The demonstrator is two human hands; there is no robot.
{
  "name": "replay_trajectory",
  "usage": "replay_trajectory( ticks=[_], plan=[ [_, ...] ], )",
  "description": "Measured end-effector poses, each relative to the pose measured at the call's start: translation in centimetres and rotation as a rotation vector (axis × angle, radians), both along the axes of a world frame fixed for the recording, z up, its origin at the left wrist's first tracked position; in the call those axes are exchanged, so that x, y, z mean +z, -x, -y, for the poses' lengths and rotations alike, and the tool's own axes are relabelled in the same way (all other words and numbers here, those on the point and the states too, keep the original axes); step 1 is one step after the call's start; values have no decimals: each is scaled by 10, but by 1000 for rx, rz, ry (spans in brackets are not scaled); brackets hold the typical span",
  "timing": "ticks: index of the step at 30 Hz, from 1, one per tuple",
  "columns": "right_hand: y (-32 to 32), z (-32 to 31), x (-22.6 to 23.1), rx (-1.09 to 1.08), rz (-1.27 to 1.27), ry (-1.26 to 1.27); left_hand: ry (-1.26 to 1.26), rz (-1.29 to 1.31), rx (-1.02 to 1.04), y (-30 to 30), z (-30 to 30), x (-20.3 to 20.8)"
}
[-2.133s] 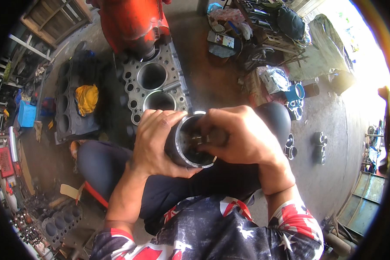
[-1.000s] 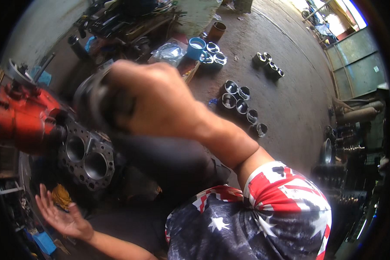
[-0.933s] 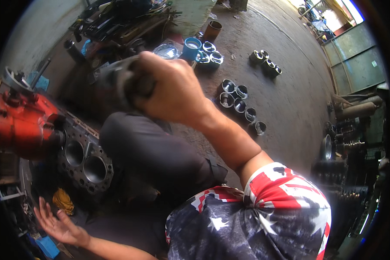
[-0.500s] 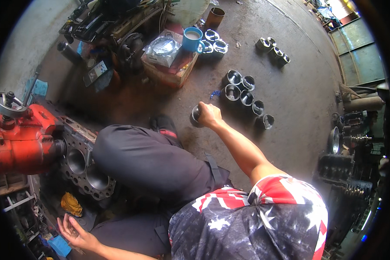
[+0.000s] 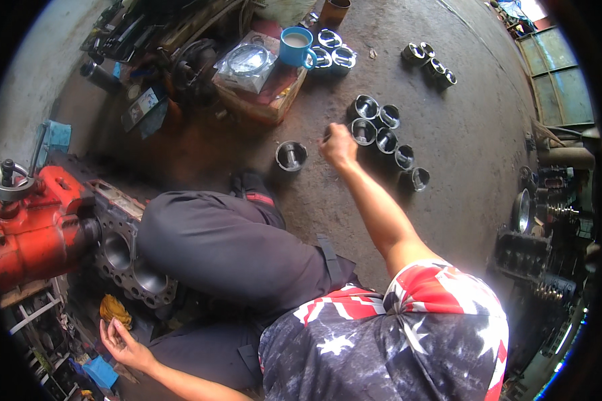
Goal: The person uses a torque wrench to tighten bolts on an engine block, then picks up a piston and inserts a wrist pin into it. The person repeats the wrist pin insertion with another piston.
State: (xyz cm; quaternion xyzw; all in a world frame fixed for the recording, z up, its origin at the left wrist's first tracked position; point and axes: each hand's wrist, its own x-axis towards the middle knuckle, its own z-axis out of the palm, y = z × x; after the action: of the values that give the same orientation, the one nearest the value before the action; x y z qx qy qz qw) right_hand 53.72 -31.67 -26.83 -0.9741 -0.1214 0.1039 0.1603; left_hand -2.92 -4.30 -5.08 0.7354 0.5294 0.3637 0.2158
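My right hand [image 5: 339, 146] reaches over the floor, its fingers curled together; what they hold, if anything, is hidden. Just right of it stands a group of several metal pistons, the nearest one a piston [image 5: 363, 132] close to my knuckles. A single piston [image 5: 291, 157] stands apart on the floor to the left of that hand, near my shoe. My left hand [image 5: 127, 347] is held beside my left leg with fingers loosely apart and nothing in them. A yellow cloth [image 5: 115, 311] lies close beyond it.
An engine block [image 5: 117, 254] with open cylinders lies at left beside a red machine [image 5: 37, 224]. A box [image 5: 261, 107] bears a plastic-wrapped ring and a blue mug [image 5: 296, 47]. More pistons [image 5: 344, 59] stand beside it, others [image 5: 435, 65] farther right. Engine parts [image 5: 523, 254] line the right side.
My right hand has let go of the single piston, which now stands on the floor, and moved right and farther away, where a small blue scrap lay. My left hand has shifted slightly.
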Motion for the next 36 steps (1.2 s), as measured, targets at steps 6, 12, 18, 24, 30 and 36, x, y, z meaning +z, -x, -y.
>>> replay_trajectory(
  ticks=[6, 12, 18, 24, 30, 36],
  plan=[
    [-65, 53, 8, -332, 50, 207, -7, -41, 28, 4, 2, -2],
    [-88, 65, -4, -333, -162, 321, -3, -19, 44, -7, 7, -2],
    [-87, 54, -17, -382, -120, 377, 11, -7, 75, -17, 13, 2],
    [-88, 55, -6, -311, -198, 373, 8, -8, 84, -22, 16, 5],
    [-83, 56, -1, -272, -201, 330, 0, 20, 89, -33, 14, 11],
    [-38, 61, 0, 112, -148, 207, -25, 152, -53, -62, 13, 21]
  ],
)
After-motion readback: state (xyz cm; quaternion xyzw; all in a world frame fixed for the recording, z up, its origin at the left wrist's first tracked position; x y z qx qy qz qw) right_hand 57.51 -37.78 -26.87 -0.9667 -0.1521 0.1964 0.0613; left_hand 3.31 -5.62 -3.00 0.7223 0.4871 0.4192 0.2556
